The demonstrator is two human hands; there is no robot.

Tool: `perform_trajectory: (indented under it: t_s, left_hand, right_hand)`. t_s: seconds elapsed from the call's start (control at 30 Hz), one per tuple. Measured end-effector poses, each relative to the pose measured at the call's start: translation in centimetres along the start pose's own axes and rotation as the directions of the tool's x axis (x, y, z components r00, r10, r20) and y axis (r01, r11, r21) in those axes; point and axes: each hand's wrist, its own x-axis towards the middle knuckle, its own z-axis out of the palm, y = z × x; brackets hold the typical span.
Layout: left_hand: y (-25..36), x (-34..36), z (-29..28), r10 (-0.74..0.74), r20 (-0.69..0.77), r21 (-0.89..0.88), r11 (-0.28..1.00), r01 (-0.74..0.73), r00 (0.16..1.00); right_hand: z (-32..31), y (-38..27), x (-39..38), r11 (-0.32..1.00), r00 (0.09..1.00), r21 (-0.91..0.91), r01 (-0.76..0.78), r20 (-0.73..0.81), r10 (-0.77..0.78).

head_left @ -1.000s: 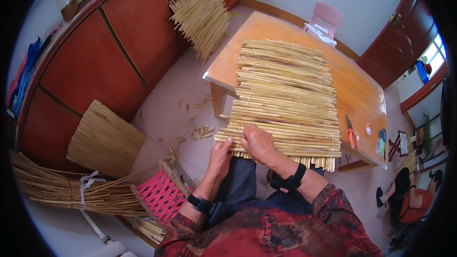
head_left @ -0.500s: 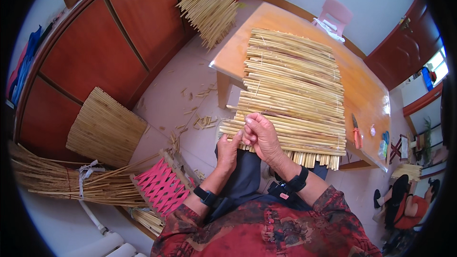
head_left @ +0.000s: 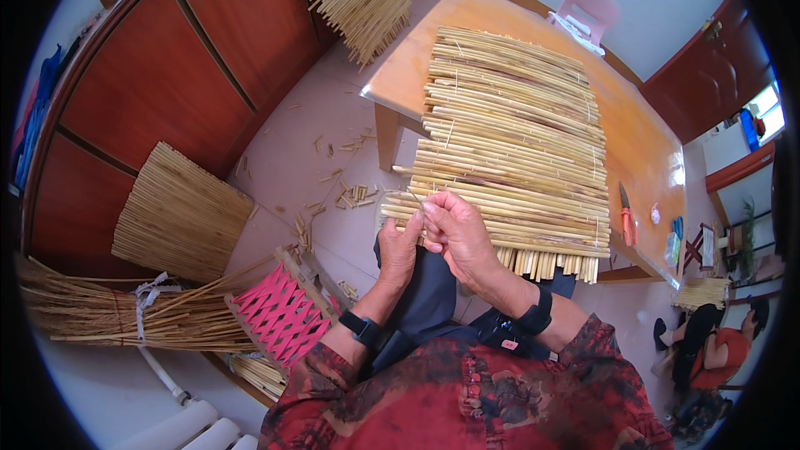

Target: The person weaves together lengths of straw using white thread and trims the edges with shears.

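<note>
A mat of straw-coloured reed stalks (head_left: 517, 142), bound by rows of thin thread, lies across the table and reaches over its near edge toward my lap. My left hand (head_left: 397, 252) is closed on the mat's near left corner, thumb on top, the other fingers partly hidden. Right beside it, my right hand (head_left: 461, 233) pinches a short, thin sliver-like piece (head_left: 414, 195) between thumb and forefinger, just above the stalks. Its exact kind is too small to tell. The two hands almost touch at the fingertips.
Red-handled pliers (head_left: 627, 215) lie on the orange table (head_left: 637, 162), right of the mat. Cut stalk ends (head_left: 357, 195) litter the floor. At left are a pink-laced stool (head_left: 283, 312), a tied stalk bundle (head_left: 192, 312) and a leaning mat (head_left: 179, 212). Another person (head_left: 721, 358) sits far right.
The view has shifted slightly, so the table and mat sit higher in the picture. Both hands stay at the mat's near left corner; my right fingers have moved slightly toward my left thumb.
</note>
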Motion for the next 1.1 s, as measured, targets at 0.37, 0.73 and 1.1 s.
perform_trajectory:
  t_s: [0.37,0.73,1.1]
  left_hand:
    - [1.6,-0.5,-0.7,-0.066,0.203,-0.344,0.929,0.135,0.977]
    - [2.1,-1.3,-3.0,-0.153,0.272,-0.275,0.934,0.229,0.950]
    - [3.3,-0.1,-1.7,-0.175,0.321,-0.302,0.913,0.275,0.931]
  right_hand:
    - [-4.8,-0.8,-0.6,0.926,0.967,-0.361,0.114,-0.172,-0.186]
    - [-6.4,-0.9,-2.2,0.063,0.855,-0.942,0.329,0.269,-0.443]
    - [-6.4,-0.8,-2.8,-0.174,0.864,-0.932,0.318,0.361,-0.350]
